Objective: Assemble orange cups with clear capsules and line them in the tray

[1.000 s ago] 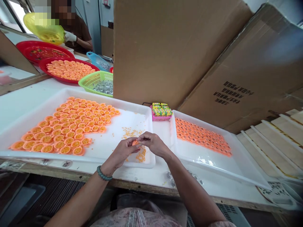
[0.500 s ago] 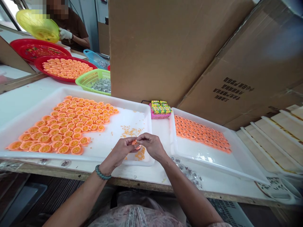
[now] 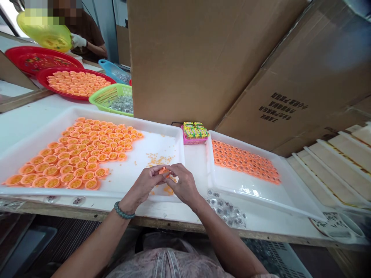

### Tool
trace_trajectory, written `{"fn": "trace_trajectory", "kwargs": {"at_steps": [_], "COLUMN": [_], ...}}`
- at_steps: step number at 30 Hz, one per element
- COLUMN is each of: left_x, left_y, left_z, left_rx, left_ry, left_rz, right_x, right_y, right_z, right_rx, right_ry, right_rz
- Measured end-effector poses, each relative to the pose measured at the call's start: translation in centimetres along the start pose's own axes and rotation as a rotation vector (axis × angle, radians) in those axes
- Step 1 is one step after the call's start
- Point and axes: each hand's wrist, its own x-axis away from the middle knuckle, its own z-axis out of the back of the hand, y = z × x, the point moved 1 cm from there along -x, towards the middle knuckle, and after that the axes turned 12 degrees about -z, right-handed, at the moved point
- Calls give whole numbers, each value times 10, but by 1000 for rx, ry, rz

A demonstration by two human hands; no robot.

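My left hand (image 3: pixel 142 185), with a green bead bracelet (image 3: pixel 124 210) on its wrist, and my right hand (image 3: pixel 183 183) meet above the white tray's near edge. Between their fingertips is a small orange cup (image 3: pixel 164 171), partly hidden by my fingers. On the left white tray (image 3: pixel 136 162), rows of orange cups (image 3: pixel 75 154) lie close together, and loose orange granules (image 3: pixel 158 159) are scattered near my hands. More orange cups (image 3: pixel 243 162) are packed in the right white tray (image 3: pixel 246 191).
Clear plastic pieces (image 3: pixel 224 210) lie on the white table by the right tray. A pink box (image 3: pixel 194 133) stands between the trays. Behind are a green basket (image 3: pixel 111 98), a red tray of orange cups (image 3: pixel 75 83) and cardboard sheets (image 3: pixel 188 58). A co-worker's gloved hand (image 3: pixel 78 40) holds a yellow basin (image 3: pixel 43 33).
My hands have drawn closer together around the orange cup. The whole view has shifted slightly, with the trays sitting further left and higher, and more clear pieces showing.
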Motion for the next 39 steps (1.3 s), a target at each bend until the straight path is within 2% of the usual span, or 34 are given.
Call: {"fn": "trace_trajectory", "kwargs": {"at_steps": [4, 10, 16, 21, 25, 27, 29, 32, 35, 39], "left_x": [-1, 0, 1, 3, 5, 5, 4, 3, 4, 5], "left_y": [-1, -1, -1, 0, 0, 0, 0, 1, 5, 2], "left_z": [1, -1, -1, 0, -1, -1, -1, 1, 0, -2], "left_rx": [-18, -7, -12, 8, 5, -14, -62, -160, -277, -566], "left_ry": [3, -23, 32, 48, 59, 61, 48, 8, -27, -26], "left_rz": [-1, -32, -30, -53, -61, -60, -60, -54, -16, -6], "right_x": [0, 3, 5, 10, 11, 8, 3, -6, -9, -2], "right_y": [3, 5, 2, 4, 8, 9, 9, 4, 1, 3], "right_z": [-5, -7, -12, -19, -6, 4, 11, 10, 3, 1], "right_rx": [15, 40, -24, -89, -220, -322, -365, -273, -119, 28], "right_ry": [46, 50, 31, 81, -35, -94, -97, -116, -156, -115], "right_rz": [33, 41, 24, 16, -50, -128, -212, -250, -208, -129]}}
